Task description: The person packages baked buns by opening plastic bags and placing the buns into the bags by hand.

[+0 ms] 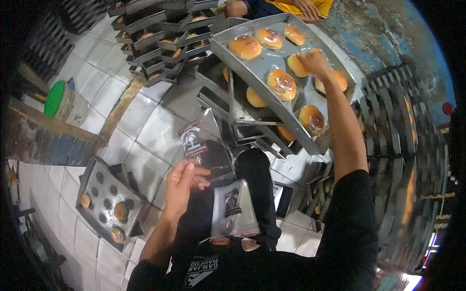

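My left hand (180, 186) pinches a clear printed plastic bag (200, 140), which stands up above my lap. On my thigh lies a pile of similar plastic bags (236, 208). My right hand (314, 64) reaches over a metal tray (266, 72), its fingers closed on a bun (297, 66). Around it on the tray sit several golden buns, some in printed clear wrapping, such as a wrapped bun (281, 84) nearer to me and another wrapped bun (312, 119) by the tray's near corner.
Beneath the tray are more stacked trays (213, 77). Tall tray stacks stand at the back left (160, 39) and right (388, 126). A low tray (109, 194) with a few buns lies left, near a green-lidded bucket (63, 102). Another person's hand (307, 8) shows at the top.
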`<state>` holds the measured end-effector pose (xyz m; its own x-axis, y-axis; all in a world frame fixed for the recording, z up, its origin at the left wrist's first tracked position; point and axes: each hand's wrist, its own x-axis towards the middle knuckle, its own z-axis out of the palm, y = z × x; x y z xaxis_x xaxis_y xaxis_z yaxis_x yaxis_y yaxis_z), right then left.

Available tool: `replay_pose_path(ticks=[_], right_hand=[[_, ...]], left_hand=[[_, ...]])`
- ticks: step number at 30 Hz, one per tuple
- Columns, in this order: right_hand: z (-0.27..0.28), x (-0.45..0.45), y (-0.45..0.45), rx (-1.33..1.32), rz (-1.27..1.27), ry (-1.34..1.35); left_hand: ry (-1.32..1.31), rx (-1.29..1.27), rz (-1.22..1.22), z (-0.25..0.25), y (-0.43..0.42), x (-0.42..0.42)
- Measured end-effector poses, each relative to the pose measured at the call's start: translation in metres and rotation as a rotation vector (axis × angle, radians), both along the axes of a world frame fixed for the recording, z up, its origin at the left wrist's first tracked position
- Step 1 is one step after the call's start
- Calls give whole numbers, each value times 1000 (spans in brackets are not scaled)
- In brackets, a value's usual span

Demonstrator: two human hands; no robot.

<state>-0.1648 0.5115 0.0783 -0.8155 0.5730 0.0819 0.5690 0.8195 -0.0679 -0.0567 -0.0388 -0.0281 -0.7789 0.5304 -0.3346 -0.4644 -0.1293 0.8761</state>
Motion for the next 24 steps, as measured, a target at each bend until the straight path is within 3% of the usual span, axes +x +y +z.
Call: replay_pose_path(ticks=[3, 7, 8, 10, 12, 13, 14, 16, 17, 19, 20, 24], right_hand=[[23, 21, -39, -54, 83, 55], [47, 58, -102, -440, 185, 74], [57, 70, -125, -322, 162, 241], [60, 96, -162, -740, 318, 640], [76, 143, -260, -1131, 258, 740], [70, 161, -292, -967, 197, 632], [30, 176, -312, -1093, 329, 689], [-10, 201, -354, -608, 669, 735], [-19, 206, -363, -447, 817, 729], [-56, 207, -341, -202, 800, 766], [-64, 208, -335, -146, 730, 849], [-30, 209, -353, -105, 848, 897]], left_hand=[[14, -29, 97, 4, 3, -6], [-149, 223, 201, 0, 26, -25], [-191, 270, 210, -3, 30, -33], [-277, 379, 215, -11, 37, -47], [-327, 404, 252, -20, 48, -60], [-355, 413, 264, -26, 54, -65], [-374, 446, 229, -40, 63, -68], [-415, 497, 157, -62, 78, -73], [-370, 357, 214, -3, 77, -51], [-335, 488, 130, 18, 85, -34], [-347, 353, 179, 43, 84, -21], [-498, 524, -17, 63, 68, -1]])
